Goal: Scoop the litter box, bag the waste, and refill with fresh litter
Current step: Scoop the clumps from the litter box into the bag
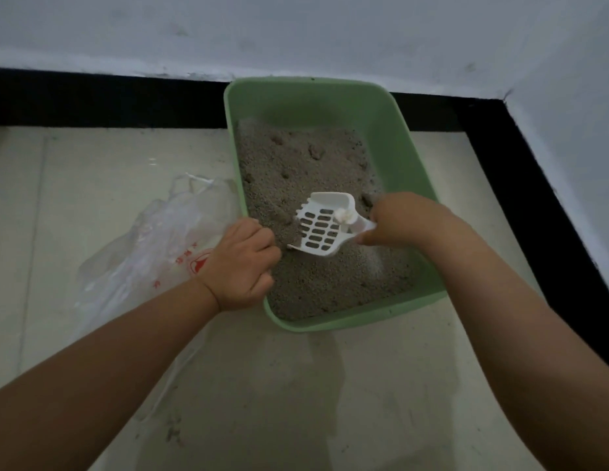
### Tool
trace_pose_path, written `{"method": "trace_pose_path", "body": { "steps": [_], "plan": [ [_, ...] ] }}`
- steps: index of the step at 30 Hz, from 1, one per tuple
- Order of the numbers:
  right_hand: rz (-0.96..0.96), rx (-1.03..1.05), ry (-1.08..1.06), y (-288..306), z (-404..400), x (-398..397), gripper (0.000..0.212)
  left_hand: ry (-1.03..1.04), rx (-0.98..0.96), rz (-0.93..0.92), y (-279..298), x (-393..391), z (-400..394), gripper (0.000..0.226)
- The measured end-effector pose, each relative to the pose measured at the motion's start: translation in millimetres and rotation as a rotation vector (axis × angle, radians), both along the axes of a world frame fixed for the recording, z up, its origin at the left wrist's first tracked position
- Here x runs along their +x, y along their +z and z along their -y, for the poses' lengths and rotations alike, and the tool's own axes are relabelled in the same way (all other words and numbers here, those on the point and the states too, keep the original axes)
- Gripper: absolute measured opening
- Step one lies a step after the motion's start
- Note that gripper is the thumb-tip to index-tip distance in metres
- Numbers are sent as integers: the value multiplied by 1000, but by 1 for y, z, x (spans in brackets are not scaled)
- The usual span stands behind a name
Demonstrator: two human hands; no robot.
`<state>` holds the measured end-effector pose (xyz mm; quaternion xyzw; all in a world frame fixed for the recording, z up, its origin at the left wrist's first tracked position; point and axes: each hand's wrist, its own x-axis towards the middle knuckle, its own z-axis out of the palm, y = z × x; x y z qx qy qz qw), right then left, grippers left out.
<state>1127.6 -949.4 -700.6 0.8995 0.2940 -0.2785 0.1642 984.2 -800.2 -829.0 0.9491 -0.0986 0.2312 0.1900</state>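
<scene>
Over gritty grey litter point(306, 171): right hand point(394, 219) grip clamped on slotted plastic scoop point(321, 229).

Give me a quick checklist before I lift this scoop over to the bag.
1. White slotted plastic scoop gripped by right hand: ok.
2. Green plastic litter box steadied by left hand at its rim: ok.
3. Waste in scoop: cannot tell; only a small white lump near the handle shows.
4. Clear plastic bag with red print within reach beside the box: ok.
5. Bag mouth open: not ok, it lies crumpled on the floor.
</scene>
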Motion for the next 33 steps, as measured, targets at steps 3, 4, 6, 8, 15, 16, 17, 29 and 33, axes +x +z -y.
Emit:
{"method": "trace_pose_path", "body": {
  "steps": [3, 4, 6, 8, 15, 16, 17, 29, 33],
  "plan": [
    [74, 24, 5, -8, -12, -12, 38, -1, 9, 23, 0, 1, 1, 28],
    [93, 36, 9, -14, -15, -15, 38, -2, 13, 26, 0, 2, 1, 28],
    [101, 57, 8, -27, -20, -13, 38, 0, 17, 26, 1, 2, 1, 28],
    [92, 76, 15, -36, -21, -8, 39, 0, 13, 22, 0, 2, 2, 28],
    [-75, 321, -137, -78, -5, -7, 37, -15, -10, -12, 0, 2, 2, 26],
    [-93, 396, -189, -85, -5, -10, 32, -13, -10, -14, 0, 1, 2, 27],
    [-97, 461, -223, -91, -7, -13, 31, -8, -6, -13, 0, 1, 2, 27],
    [-24, 860, -458, -96, 10, -5, 41, 50, 38, -13, 3, -3, 3, 25],
    [-39, 791, -395, -88, 19, -11, 32, 62, 47, -30, 6, -4, 4, 24]
  ]
}}
